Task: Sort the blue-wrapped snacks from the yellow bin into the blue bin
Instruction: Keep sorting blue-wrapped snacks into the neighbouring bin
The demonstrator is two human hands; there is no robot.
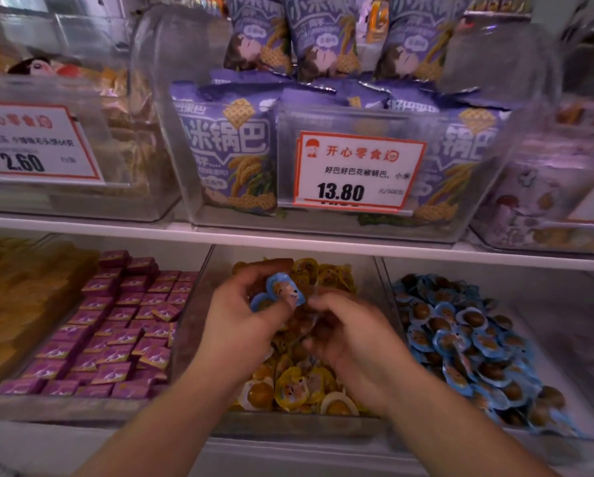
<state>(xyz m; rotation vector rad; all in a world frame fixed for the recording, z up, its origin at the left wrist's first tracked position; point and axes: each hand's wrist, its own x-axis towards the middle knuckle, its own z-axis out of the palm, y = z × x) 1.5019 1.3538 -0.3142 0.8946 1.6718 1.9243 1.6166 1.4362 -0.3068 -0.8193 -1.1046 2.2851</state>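
Showing a cartoon print, blue-wrapped snacks [282,292] sit pinched in left hand [244,321].

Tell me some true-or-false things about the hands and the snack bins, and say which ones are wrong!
1. The left hand holds blue-wrapped snacks. True.
2. Both hands are over the bin of purple boxes. False: they are over the yellow bin, the middle one on the lower shelf; the purple boxes lie in the bin to its left.
3. The blue bin sits to the right of the yellow bin. True.
4. The price tag above the hands reads 2.60. False: it reads 13.80.
5. The right hand is lifting a purple bag from the upper shelf. False: it is down in the yellow bin, blurred.
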